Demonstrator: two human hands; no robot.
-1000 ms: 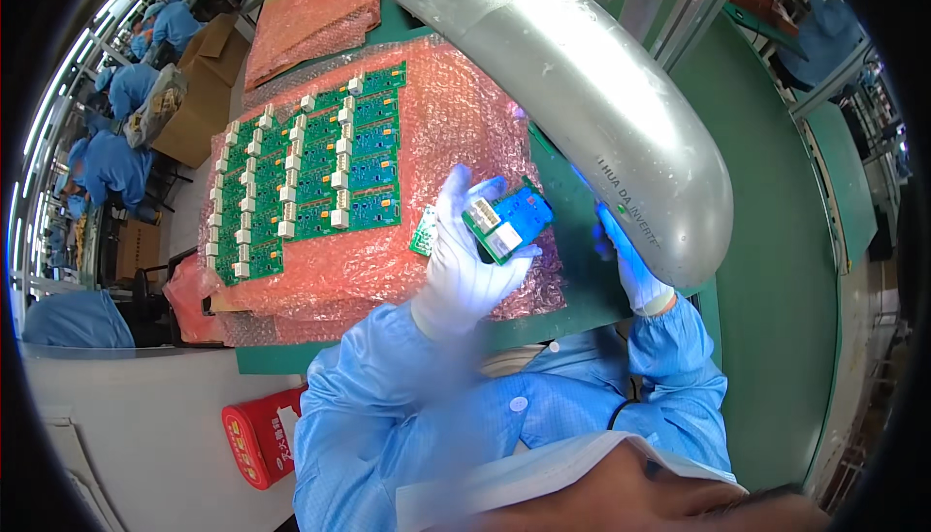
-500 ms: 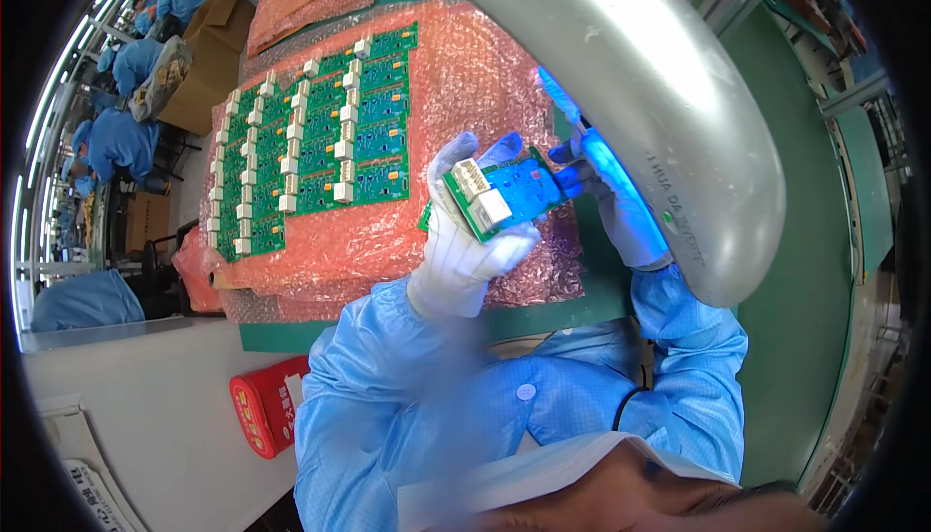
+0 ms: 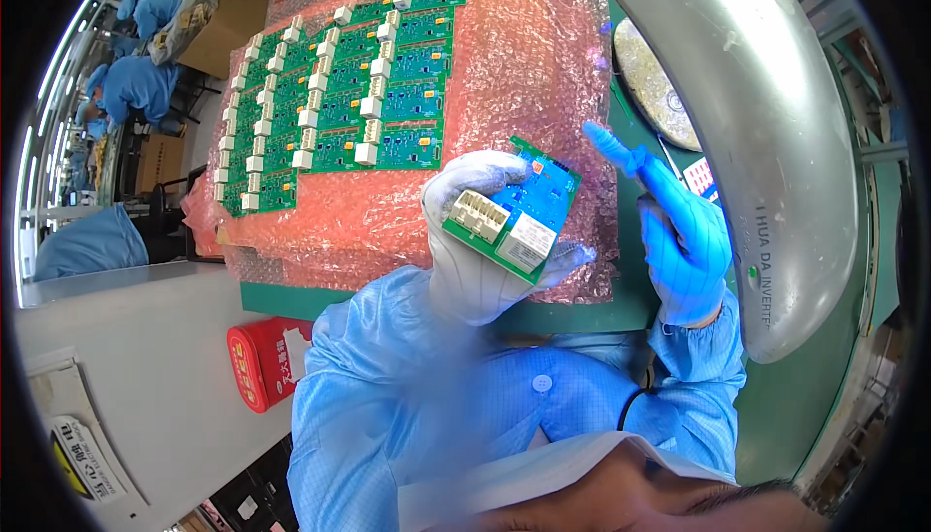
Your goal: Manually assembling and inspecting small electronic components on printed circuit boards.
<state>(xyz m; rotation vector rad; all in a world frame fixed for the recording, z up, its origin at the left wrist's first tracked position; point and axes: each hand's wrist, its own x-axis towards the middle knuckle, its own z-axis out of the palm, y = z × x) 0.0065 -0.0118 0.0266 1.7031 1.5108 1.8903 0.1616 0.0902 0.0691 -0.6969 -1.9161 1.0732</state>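
In a white glove, my left hand [image 3: 464,275] grips a small green circuit board [image 3: 545,193] by its edges, fingers at its upper left edge and thumb at its lower right. Two white connector blocks sit along the board's near edge, and blue light falls on its face. My right hand [image 3: 687,256], also gloved and lit blue, is held apart to the right of the board. Its index finger is stretched out, the other fingers are partly bent, and nothing shows in it. Over that side hangs a large curved silver lamp housing [image 3: 776,144].
Several like boards [image 3: 412,96] lie in rows on pink bubble wrap [image 3: 529,66] over a green mat [image 3: 805,416]. Beyond my right hand is a round pale disc [image 3: 652,81]. A red container [image 3: 260,367] stands left. Co-workers in blue [image 3: 143,81] sit beyond a cardboard box [image 3: 221,37].
My right hand has come away from the circuit board. My left hand has turned the board, bringing its connector edge more toward me. The view has shifted, and the round disc now shows.
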